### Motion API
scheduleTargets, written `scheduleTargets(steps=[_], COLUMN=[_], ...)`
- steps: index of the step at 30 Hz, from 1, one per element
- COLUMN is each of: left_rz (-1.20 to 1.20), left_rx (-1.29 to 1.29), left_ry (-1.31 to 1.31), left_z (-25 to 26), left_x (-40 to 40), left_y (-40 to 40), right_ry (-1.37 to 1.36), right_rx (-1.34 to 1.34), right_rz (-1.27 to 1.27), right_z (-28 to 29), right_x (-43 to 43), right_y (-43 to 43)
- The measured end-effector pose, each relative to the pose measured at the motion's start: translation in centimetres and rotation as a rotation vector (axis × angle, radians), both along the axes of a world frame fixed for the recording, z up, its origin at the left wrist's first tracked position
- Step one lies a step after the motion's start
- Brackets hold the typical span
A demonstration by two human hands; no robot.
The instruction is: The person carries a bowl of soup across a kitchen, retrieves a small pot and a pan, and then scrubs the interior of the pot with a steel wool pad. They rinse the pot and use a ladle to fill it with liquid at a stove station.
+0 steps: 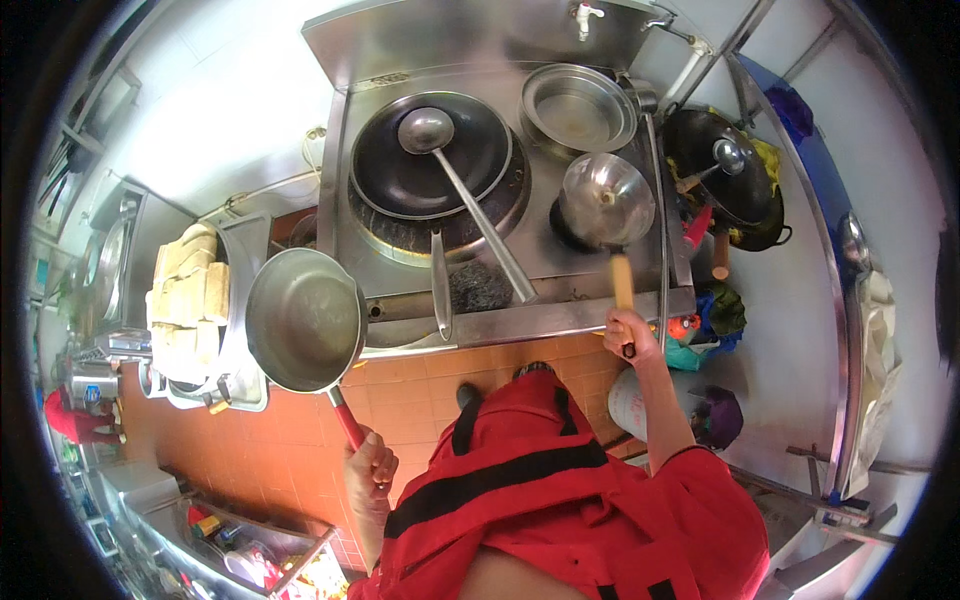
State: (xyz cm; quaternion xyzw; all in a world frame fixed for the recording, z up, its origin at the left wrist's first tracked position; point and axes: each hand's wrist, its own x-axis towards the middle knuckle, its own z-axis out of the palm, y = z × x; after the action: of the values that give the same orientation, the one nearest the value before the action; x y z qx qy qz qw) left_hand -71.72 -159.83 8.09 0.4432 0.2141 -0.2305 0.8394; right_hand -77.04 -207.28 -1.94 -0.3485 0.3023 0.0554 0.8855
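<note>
My left hand (369,459) grips the red handle of a grey saucepan (304,321), held over the floor left of the steel stove. The pan's inside faces up, and what it holds cannot be told. My right hand (631,334) is closed around the wooden handle of a shiny metal pan (607,199) above the stove's right part. Left of it, a black frying pan (375,176) rests over a larger blackened wok. A long-handled steel ladle (482,214) lies across it. A round metal basin (576,112) sits at the back right of the stove.
Yellowish blocks (187,289) are piled on a tray at the left. Black woks (701,161) and a white bucket (626,401) stand at the right. A tap (585,19) juts above the steel backsplash (465,37). A person in red (71,418) is at far left.
</note>
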Motion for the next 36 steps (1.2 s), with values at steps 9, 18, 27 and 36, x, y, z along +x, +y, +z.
scheduleTargets(steps=[9, 18, 27, 36], left_rz=[-0.004, 0.073, 0.079, 0.073], left_rx=[0.012, 0.016, 0.039, 0.036], left_ry=[-0.027, 0.002, -0.012, -0.008], left_z=[-0.2, 0.6, 0.8, 0.6], left_x=[1.5, 0.8, -0.2, -0.1], left_y=[-3.2, -10.5, -13.8, -13.5], right_ry=[0.063, 0.141, 0.274, 0.244], right_rx=[-0.018, 0.068, -0.384, -1.432], right_rz=[0.085, 0.204, 0.467, 0.548], right_z=[1.3, 0.1, -0.6, -0.3], right_x=[-1.2, -1.7, -1.4, -0.6], right_y=[-0.8, -2.7, -11.6, -17.8])
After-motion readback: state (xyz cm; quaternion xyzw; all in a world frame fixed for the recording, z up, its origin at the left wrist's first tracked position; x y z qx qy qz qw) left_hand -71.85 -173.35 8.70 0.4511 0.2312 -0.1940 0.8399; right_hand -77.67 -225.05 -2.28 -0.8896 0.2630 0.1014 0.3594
